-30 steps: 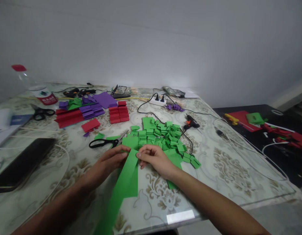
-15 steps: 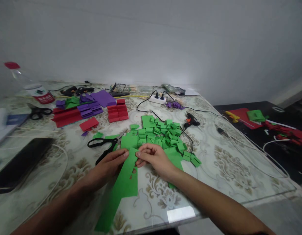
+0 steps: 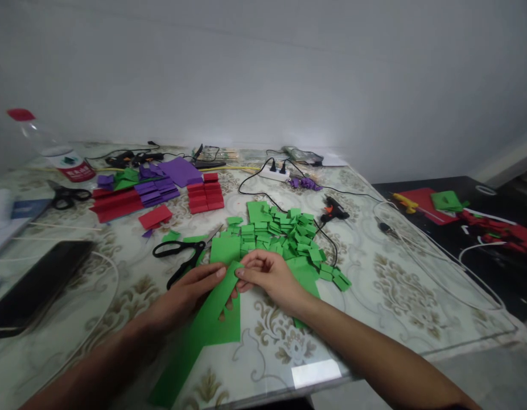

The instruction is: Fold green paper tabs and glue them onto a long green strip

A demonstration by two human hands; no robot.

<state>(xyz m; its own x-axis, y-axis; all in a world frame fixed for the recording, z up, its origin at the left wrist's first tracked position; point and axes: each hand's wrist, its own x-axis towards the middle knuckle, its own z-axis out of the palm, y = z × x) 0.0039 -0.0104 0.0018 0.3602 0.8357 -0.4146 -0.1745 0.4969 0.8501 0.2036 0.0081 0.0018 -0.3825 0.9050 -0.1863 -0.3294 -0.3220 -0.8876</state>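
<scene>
On patterned glass, both hands (image 3: 195,293) (image 3: 270,276) pinch a long, flat green paper strip (image 3: 210,322).

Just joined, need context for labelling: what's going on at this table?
A person at a glass-topped patterned table pinches the far end of a long green paper strip between the left hand and right hand. Just beyond lies a pile of small green paper rectangles; black-handled scissors rest to the left, untouched. Red folded paper stacks and purple folded paper stacks sit farther back.

scissors (image 3: 180,253) left, green pieces (image 3: 284,230) ahead, tabletop (image 3: 395,285) right
</scene>
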